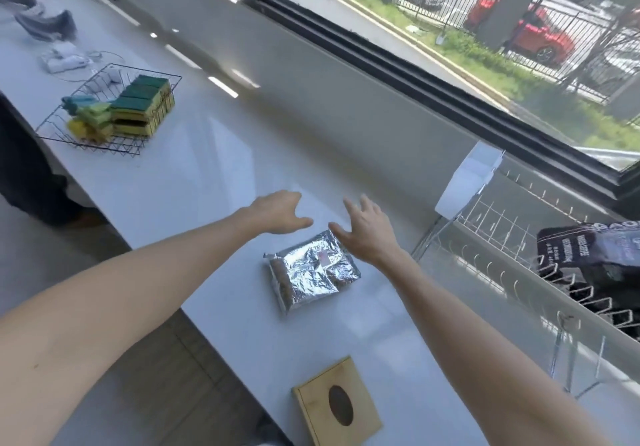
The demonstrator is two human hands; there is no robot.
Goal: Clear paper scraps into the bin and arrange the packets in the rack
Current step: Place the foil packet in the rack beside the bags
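A crinkled silver foil packet [311, 272] lies flat on the white counter [207, 175]. My left hand [277, 213] hovers open just beyond its far left corner, fingers spread, holding nothing. My right hand [363, 234] is open over the packet's far right corner, apart from the left hand. A white wire rack [502, 272] stands at the right under the window, and a black printed packet [595, 258] rests in it at the frame's right edge. I see no paper scraps or bin.
A wooden box with an oval hole [337, 404] sits at the counter's near edge. A black wire basket [104, 113] with green-and-yellow sponges stands far left. Beyond it lie white chargers and cables [65, 59]. The counter's front edge runs diagonally, with floor at the left.
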